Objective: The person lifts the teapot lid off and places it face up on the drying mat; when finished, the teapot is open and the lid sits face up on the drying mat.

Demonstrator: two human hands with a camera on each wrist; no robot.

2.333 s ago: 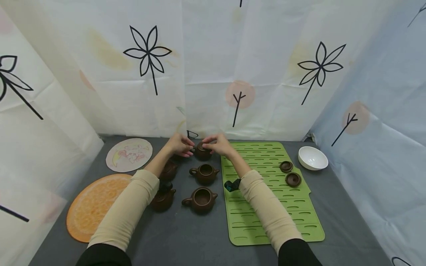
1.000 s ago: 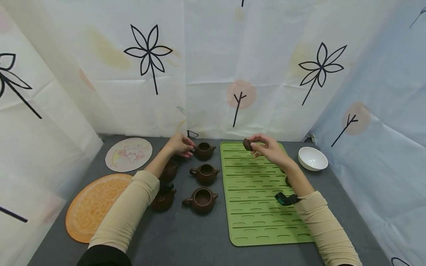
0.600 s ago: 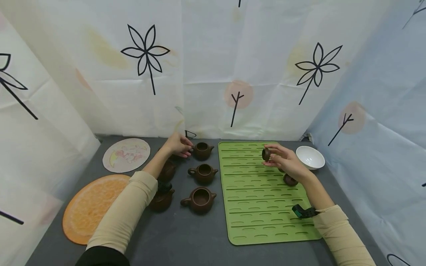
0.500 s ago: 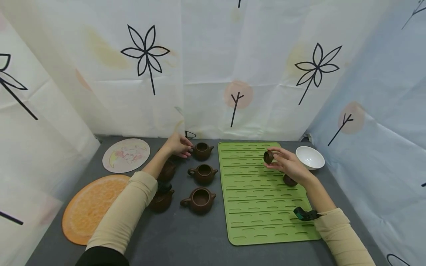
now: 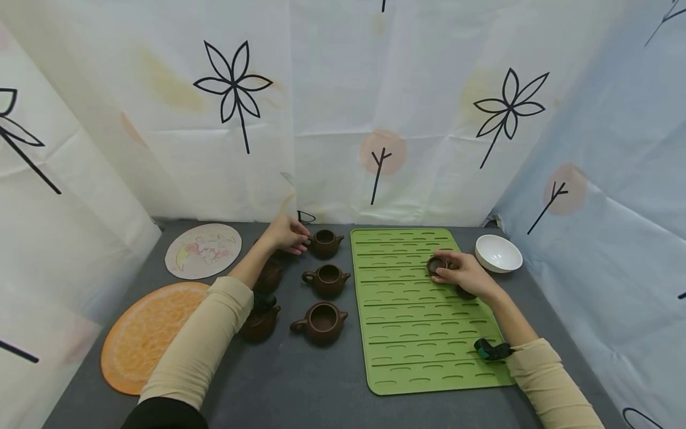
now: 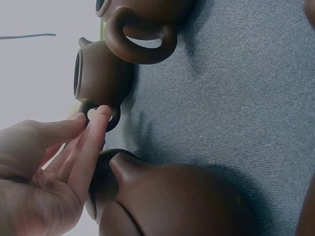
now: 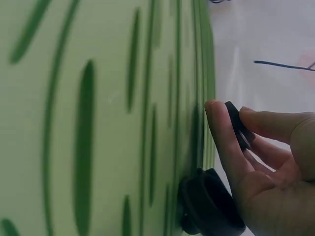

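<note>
Grey cloth covers the desk (image 5: 300,381) under me. My right hand (image 5: 465,275) pinches a small brown lid (image 5: 436,264), low over the green mat (image 5: 412,333); I'd lower it flat beside the lid nearest that grip. My left hand (image 5: 286,233) pinches the far teapot's handle (image 6: 101,114). I count three open teapots, more behind my arm, one white bowl (image 5: 498,254).

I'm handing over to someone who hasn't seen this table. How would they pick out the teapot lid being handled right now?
Find the green ribbed mat on the grey table, right of the brown teapots. Near its far right part, beside the white bowl, the right hand pinches a small round brown lid. Another lid lies partly hidden beneath that hand; only this one is between fingertips.
</note>
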